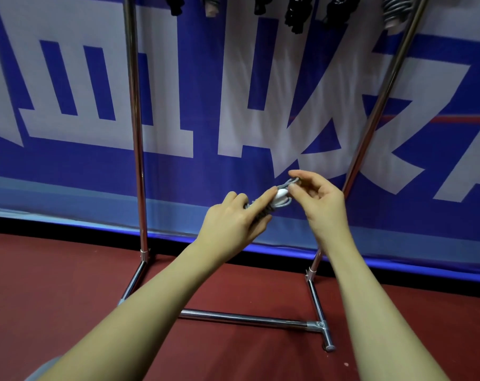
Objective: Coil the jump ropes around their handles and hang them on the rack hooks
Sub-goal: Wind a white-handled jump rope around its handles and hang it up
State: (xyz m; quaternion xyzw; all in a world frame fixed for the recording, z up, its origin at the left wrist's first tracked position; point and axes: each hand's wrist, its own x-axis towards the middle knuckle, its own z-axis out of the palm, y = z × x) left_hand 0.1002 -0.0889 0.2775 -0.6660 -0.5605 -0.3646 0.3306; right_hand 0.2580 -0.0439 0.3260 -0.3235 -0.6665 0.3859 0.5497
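Note:
A grey jump rope (281, 198) with white handle ends is coiled into a bundle between both hands, in front of the chrome rack (135, 133). My left hand (233, 224) grips the coiled bundle, its index finger stretched along the white handle end. My right hand (316, 196) pinches a grey rope loop at the bundle's upper end. Several coiled ropes hang from the rack's top: black ones (296, 15) in the middle and a grey one (397, 11) at the right.
The rack's two uprights stand on a chrome base bar (244, 318) with feet on the red floor (54, 284). A blue and white banner (233, 92) covers the wall behind the rack.

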